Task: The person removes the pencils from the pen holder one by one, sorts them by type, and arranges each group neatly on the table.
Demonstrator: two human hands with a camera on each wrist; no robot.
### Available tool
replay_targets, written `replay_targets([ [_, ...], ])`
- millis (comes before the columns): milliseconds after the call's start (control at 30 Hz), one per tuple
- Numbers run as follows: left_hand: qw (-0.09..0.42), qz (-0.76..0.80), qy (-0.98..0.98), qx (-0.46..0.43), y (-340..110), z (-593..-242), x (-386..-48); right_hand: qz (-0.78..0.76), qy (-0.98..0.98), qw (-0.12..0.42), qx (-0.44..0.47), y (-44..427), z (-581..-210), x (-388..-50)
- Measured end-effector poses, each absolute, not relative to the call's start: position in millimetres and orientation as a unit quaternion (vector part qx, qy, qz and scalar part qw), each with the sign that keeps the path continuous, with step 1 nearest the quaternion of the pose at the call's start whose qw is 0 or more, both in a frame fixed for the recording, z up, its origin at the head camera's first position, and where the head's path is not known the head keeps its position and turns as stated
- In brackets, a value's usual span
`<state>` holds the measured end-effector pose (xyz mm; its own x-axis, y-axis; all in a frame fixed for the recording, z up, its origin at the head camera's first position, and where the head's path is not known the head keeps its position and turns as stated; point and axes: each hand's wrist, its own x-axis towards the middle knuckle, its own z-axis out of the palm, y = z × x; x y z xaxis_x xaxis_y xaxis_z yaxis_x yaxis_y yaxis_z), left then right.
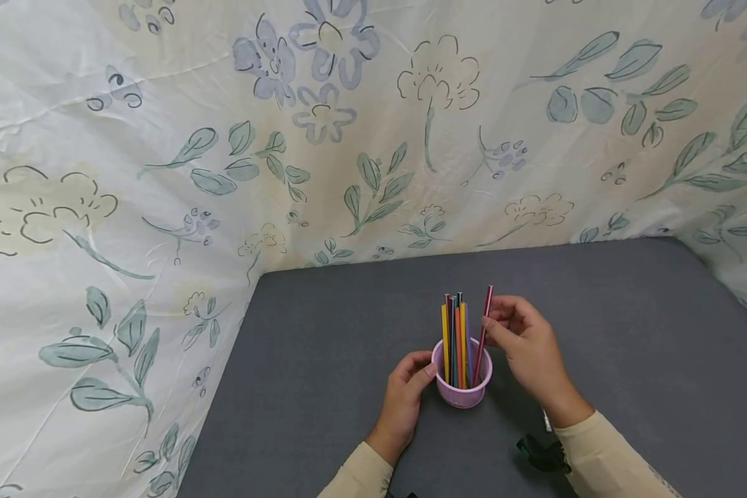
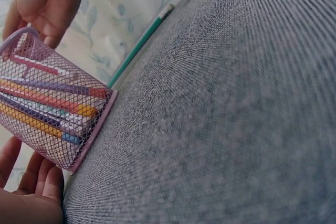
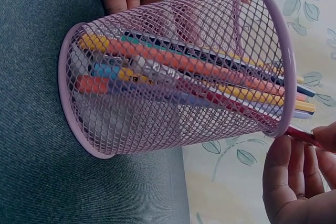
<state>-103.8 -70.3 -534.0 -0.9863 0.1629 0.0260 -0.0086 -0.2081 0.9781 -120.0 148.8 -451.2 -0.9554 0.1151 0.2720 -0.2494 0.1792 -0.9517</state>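
Note:
A pink mesh pencil cup (image 1: 463, 396) stands upright on the dark table, with several coloured pencils (image 1: 454, 339) leaning inside it. My left hand (image 1: 404, 398) holds the cup's left side, thumb near the rim. Between thumb and fingers, my right hand (image 1: 529, 346) pinches a dark red pencil (image 1: 483, 325) at the cup's right rim. Through the mesh in the right wrist view, the lower part of this red pencil (image 3: 226, 100) shows inside the cup, its pale end above the base.
A green pencil (image 2: 139, 45) with an eraser end lies on the grey table (image 1: 324, 332) beyond the cup in the left wrist view. Flower-patterned cloth (image 1: 348, 173) hangs behind and to the left of the table. A dark strap-like item (image 1: 541, 453) is by the right sleeve.

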Motion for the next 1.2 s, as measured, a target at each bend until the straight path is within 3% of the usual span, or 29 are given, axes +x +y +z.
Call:
replay_targets([
  [533, 0.054, 0.774, 0.628, 0.063, -70, -533, -103, 0.656, -0.743, 0.131, 0.022, 155, -445, -120],
  [1200, 0.05, 0.775, 0.627, 0.063, -70, -534, -104, 0.696, -0.702, 0.155, -0.012, 171, -437, -123],
])
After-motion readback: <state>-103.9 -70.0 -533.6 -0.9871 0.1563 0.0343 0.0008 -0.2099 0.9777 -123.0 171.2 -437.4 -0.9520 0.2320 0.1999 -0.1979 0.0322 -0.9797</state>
